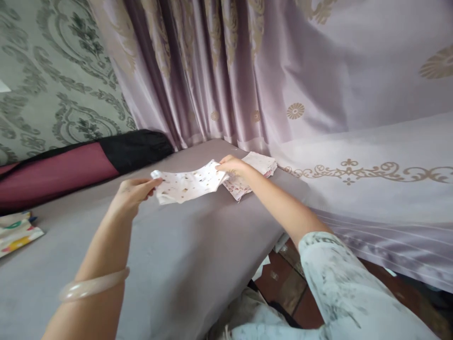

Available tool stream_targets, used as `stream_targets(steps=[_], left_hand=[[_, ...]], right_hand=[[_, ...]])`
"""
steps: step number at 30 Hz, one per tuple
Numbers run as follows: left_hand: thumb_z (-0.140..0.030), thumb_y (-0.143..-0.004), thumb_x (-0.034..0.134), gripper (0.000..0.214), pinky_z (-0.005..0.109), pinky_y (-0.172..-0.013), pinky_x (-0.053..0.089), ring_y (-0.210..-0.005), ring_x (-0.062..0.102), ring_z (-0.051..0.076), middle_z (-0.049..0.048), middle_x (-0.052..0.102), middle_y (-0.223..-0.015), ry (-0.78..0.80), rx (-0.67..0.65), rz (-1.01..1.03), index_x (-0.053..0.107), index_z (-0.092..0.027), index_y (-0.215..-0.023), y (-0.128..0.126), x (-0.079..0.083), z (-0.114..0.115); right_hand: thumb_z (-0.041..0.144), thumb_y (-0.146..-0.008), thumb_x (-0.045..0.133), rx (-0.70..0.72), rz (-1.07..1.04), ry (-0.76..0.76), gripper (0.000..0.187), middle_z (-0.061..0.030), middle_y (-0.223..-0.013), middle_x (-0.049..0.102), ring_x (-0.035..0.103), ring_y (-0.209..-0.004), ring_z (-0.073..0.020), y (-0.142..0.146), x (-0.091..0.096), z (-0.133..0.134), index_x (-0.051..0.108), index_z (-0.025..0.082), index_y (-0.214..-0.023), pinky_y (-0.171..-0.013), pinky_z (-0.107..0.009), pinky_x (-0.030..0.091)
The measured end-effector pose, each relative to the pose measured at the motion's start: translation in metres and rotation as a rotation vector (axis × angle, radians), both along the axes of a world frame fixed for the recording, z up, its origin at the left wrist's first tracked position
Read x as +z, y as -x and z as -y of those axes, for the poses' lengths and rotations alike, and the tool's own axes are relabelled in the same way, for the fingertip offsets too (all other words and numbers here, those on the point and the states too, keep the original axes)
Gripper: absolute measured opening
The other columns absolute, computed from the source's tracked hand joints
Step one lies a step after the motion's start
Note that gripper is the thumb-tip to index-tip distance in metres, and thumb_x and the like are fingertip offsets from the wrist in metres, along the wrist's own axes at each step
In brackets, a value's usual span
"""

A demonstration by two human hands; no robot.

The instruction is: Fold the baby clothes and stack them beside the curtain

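Observation:
My left hand and my right hand each pinch one end of a small white cloth printed with tiny coloured motifs. The cloth hangs stretched between them, just above the grey padded table. Behind my right hand, on the table's far corner, lies a stack of folded white cloths with pink print. A pale bangle circles my left wrist.
A lilac curtain with gold motifs hangs behind and drapes over the right side. A maroon and black roll lies along the back left. A colourful patterned cloth sits at the left edge. Brown floor tiles show below the table.

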State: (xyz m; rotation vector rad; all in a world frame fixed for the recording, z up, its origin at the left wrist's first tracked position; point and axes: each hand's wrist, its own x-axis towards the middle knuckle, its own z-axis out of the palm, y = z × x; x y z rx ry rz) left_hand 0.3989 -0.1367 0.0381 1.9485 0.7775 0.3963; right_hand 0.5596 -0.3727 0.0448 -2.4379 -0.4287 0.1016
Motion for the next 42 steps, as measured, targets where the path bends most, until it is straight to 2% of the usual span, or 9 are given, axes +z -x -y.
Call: stream_targets(steps=[2,6,12,15,20,25,29,33,42], left_hand=[[-0.040,-0.062,0.072,0.028,0.022,-0.050,0.028,-0.051,0.041,0.010,-0.0020,0.049,-0.050,0.042,-0.040,0.050,0.065,-0.014,-0.066,-0.016,-0.004,0.019],[-0.036,-0.064,0.068,0.023,0.022,-0.046,0.023,-0.045,0.035,0.008,-0.0035,0.045,-0.045,0.151,-0.084,0.157,0.063,-0.014,-0.063,-0.042,-0.015,0.048],[-0.034,-0.064,0.067,0.021,0.022,-0.045,0.024,-0.044,0.037,0.007,-0.0032,0.046,-0.046,0.295,-0.140,0.318,0.061,-0.014,-0.059,-0.071,-0.026,0.088],[-0.035,-0.064,0.069,0.023,0.022,-0.047,0.027,-0.046,0.039,0.007,-0.0022,0.050,-0.049,0.363,-0.182,0.356,0.061,-0.014,-0.060,-0.086,-0.030,0.109],[-0.037,-0.064,0.070,0.026,0.022,-0.049,0.030,-0.048,0.042,0.007,-0.0013,0.052,-0.051,0.458,-0.251,0.379,0.061,-0.014,-0.059,-0.107,-0.041,0.141],[-0.040,-0.062,0.073,0.028,0.022,-0.048,0.029,-0.049,0.044,0.007,-0.0002,0.056,-0.056,0.529,-0.239,0.351,0.060,-0.015,-0.062,-0.122,-0.053,0.169],[-0.047,-0.058,0.076,0.036,0.023,-0.047,0.028,-0.048,0.044,0.007,0.0002,0.057,-0.058,0.579,-0.224,0.313,0.060,-0.015,-0.064,-0.130,-0.060,0.183],[-0.053,-0.053,0.077,0.042,0.022,-0.046,0.027,-0.047,0.044,0.007,-0.0001,0.056,-0.059,0.599,-0.225,0.313,0.059,-0.016,-0.064,-0.135,-0.068,0.191],[-0.055,-0.050,0.078,0.046,0.021,-0.042,0.025,-0.040,0.037,0.005,-0.0038,0.051,-0.054,0.642,-0.188,0.292,0.060,-0.015,-0.065,-0.140,-0.083,0.195]], right_hand=[[0.020,-0.079,0.068,0.011,-0.080,0.019,0.012,-0.0056,-0.079,0.073,0.062,-0.063,-0.0101,-0.007,0.009,0.018,0.075,0.012,-0.084,-0.056,-0.017,0.043],[0.020,-0.083,0.064,-0.022,-0.108,0.033,0.021,-0.0093,-0.090,0.072,0.061,-0.069,-0.0088,-0.019,0.020,0.047,0.072,0.007,-0.098,-0.060,-0.017,0.042],[0.018,-0.082,0.066,-0.086,-0.074,0.025,0.011,-0.0061,-0.082,0.071,0.061,-0.066,-0.0106,-0.053,0.025,0.085,0.072,0.011,-0.090,-0.060,-0.019,0.045],[0.017,-0.081,0.067,-0.127,-0.067,0.050,0.013,-0.0063,-0.080,0.071,0.062,-0.065,-0.0118,-0.076,0.027,0.106,0.071,0.011,-0.092,-0.060,-0.021,0.046],[0.017,-0.080,0.067,-0.104,0.029,0.166,0.020,-0.0061,-0.077,0.070,0.062,-0.064,-0.0124,-0.109,0.028,0.132,0.071,0.009,-0.097,-0.058,-0.020,0.046],[0.020,-0.081,0.064,-0.144,0.147,0.333,0.017,-0.0050,-0.080,0.072,0.063,-0.066,-0.0136,-0.126,0.026,0.143,0.071,0.014,-0.095,-0.062,-0.021,0.046],[0.023,-0.083,0.060,-0.148,0.212,0.392,0.020,-0.0074,-0.096,0.073,0.065,-0.087,-0.0187,-0.131,0.022,0.150,0.070,0.017,-0.100,-0.080,-0.028,0.046],[0.026,-0.088,0.056,-0.163,0.287,0.426,0.025,-0.0088,-0.109,0.070,0.060,-0.106,-0.0242,-0.132,0.015,0.155,0.068,0.021,-0.108,-0.097,-0.039,0.037],[0.028,-0.092,0.050,-0.191,0.354,0.478,0.032,-0.0131,-0.122,0.064,0.052,-0.118,-0.0283,-0.134,-0.006,0.156,0.064,0.020,-0.120,-0.100,-0.042,0.034]])
